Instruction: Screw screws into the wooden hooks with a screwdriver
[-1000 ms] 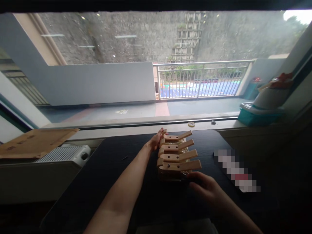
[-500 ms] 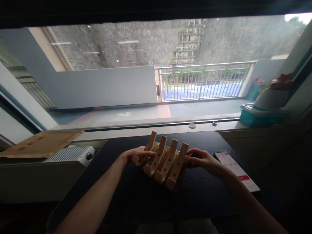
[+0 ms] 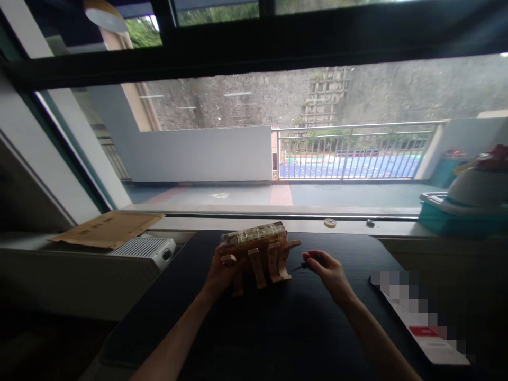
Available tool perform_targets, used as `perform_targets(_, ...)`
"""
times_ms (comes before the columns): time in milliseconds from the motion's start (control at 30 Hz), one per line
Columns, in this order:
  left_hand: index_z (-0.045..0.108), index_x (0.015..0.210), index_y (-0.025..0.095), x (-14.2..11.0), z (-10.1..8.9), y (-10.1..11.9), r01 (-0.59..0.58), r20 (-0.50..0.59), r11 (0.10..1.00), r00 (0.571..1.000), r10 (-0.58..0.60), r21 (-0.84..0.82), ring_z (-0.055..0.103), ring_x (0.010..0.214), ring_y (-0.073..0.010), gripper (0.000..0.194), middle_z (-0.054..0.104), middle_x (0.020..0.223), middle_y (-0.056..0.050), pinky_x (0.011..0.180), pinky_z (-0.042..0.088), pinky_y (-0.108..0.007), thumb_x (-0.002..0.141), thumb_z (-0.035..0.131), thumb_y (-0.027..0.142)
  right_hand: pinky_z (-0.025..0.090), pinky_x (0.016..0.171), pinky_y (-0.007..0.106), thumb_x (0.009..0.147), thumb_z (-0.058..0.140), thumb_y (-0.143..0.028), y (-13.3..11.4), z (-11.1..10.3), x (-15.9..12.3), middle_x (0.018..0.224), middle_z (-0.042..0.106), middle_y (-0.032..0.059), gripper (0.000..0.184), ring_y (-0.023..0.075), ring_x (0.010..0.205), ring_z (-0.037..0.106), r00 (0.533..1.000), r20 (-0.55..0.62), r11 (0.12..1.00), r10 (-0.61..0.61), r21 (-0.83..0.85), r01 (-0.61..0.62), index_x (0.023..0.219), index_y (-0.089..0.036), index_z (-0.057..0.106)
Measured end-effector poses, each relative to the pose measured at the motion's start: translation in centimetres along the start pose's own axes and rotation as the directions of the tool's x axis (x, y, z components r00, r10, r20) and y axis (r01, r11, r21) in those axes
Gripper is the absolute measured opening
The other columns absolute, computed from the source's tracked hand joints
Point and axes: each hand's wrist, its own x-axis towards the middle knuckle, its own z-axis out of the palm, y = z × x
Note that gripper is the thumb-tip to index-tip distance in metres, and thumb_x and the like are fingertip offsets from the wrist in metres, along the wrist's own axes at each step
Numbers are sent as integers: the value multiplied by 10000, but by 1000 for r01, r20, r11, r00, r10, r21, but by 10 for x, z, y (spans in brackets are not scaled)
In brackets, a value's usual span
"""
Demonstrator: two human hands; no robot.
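Note:
A wooden rack with several hooks (image 3: 257, 251) stands on edge on the dark table (image 3: 278, 333), hooks pointing down toward me. My left hand (image 3: 219, 267) grips its left end, fingers wrapped round it. Just right of the rack, my right hand (image 3: 324, 270) is closed in a pinch on a small dark tool (image 3: 302, 265) whose tip points at the rack.
A phone (image 3: 424, 328) lies at the table's right. On the sill are a small round object (image 3: 329, 223), a tiny dark item (image 3: 370, 223) and a teal box (image 3: 456, 214). Cardboard (image 3: 105, 228) rests on a white radiator (image 3: 143, 247) at left.
The rack was lying flat, then was turned and tipped up onto its edge. My right hand left the rack and now pinches a small dark tool. The camera view tilted upward.

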Motion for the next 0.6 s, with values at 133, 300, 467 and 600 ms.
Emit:
perform_targets(133,265,1359,258,-19,-24,26,33,125,985,991,-55,172,506,1164,-296,965,496,1282,-109,971,390,-416,557,792,370,530,749,398,719,638,-458,23,-11,-22,965,696,106,407,259,892,649,997,6,992,74,-102,-73,985,-149,630)
perform_targets(300,360,1364,310,-24,-27,137,-207,399,871,917,14,446,226,1350,-358,847,260,1490,-33,1043,298,-396,619,744,435,488,812,365,749,570,-379,19,-17,-32,974,699,76,338,238,925,639,993,112,865,48,-502,15,998,-174,670)
perform_targets(467,525,1254,215,19,59,190,-479,746,792,664,45,379,372,1268,-325,673,465,1369,-69,1029,286,-383,645,700,442,464,784,362,765,499,-343,6,-10,-30,925,705,82,311,247,872,642,994,102,774,31,-632,41,942,-178,694)
perform_targets(600,579,1193,192,59,113,166,-470,828,758,536,-163,453,456,1186,-346,731,534,1299,-114,972,339,-399,524,770,417,458,786,380,790,455,-358,3,-4,-36,967,691,95,356,261,901,628,999,44,747,-9,-664,36,1027,-179,652)
